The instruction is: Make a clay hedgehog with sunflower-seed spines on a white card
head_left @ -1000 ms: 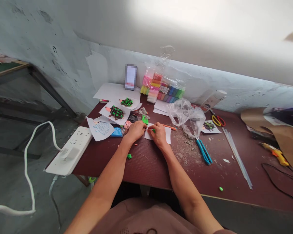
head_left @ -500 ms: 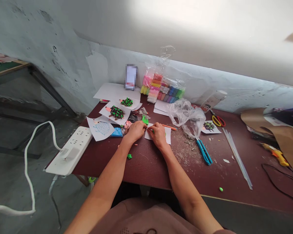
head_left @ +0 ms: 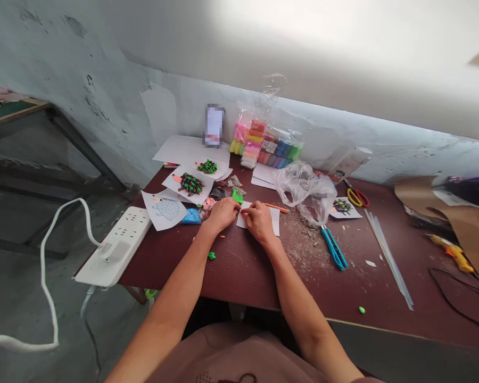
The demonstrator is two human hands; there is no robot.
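Note:
My left hand [head_left: 223, 214] and my right hand [head_left: 258, 221] meet at the left edge of a small white paper card [head_left: 274, 219] on the table. Both hands have their fingertips pinched together, and whatever is between them is too small to make out. The right hand rests over the card and covers much of it. Just beyond the fingers lies a lump of bright green modelling clay [head_left: 237, 196]. An orange pencil [head_left: 277, 208] lies behind the card. Closer to me sits a smaller green clay piece [head_left: 212, 256].
Hedgehog pictures with clay and seed spines [head_left: 191, 183] and a blue hedgehog drawing [head_left: 165, 208] lie left. Clay packs [head_left: 263, 149], a phone [head_left: 214, 126] and a plastic bag [head_left: 303, 186] stand behind. Rightward are a blue-handled cutter [head_left: 333, 249], scissors [head_left: 358, 198], glue sticks [head_left: 389, 260] and a glue gun [head_left: 451, 252].
The right hand's fingers have shifted slightly over the card, and the bit of green seen beside them earlier no longer shows. The left hand stays almost still.

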